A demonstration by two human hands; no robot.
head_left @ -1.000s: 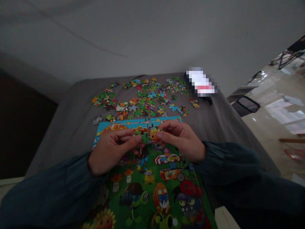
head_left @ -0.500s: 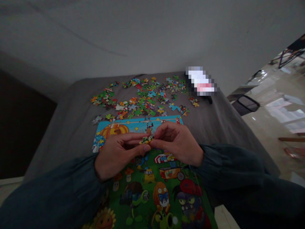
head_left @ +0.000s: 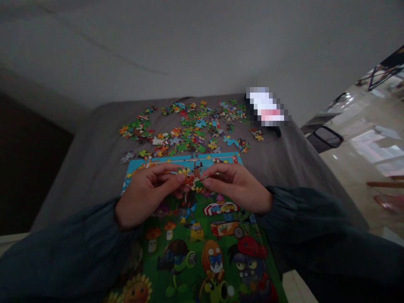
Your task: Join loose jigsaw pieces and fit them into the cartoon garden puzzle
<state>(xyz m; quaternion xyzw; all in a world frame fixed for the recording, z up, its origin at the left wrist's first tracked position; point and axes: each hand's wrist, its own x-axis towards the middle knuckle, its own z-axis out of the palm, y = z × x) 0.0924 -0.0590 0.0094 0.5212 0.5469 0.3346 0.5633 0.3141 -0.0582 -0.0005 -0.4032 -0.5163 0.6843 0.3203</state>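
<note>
My left hand [head_left: 143,191] pinches an orange and yellow jigsaw piece [head_left: 187,175] between thumb and fingers. Close to it, my right hand [head_left: 238,187] grips a green jigsaw piece [head_left: 198,184] by its edge. The two pieces are held near each other above the board; whether they touch I cannot make out. Beneath both hands lies a colourful picture board [head_left: 202,229] with cartoon plants, a food cart and a red-capped figure. My hands and sleeves cover parts of its upper half.
Many loose jigsaw pieces [head_left: 189,134] are scattered over the grey cloth [head_left: 94,168] beyond the board. A phone-like device [head_left: 265,108], its screen blurred out, leans at the back right. A pale wall [head_left: 202,50] rises behind the cloth's far edge.
My hands have drawn slightly apart, the left moving left. The orange and yellow piece now shows in the left fingers and the green one in the right.
</note>
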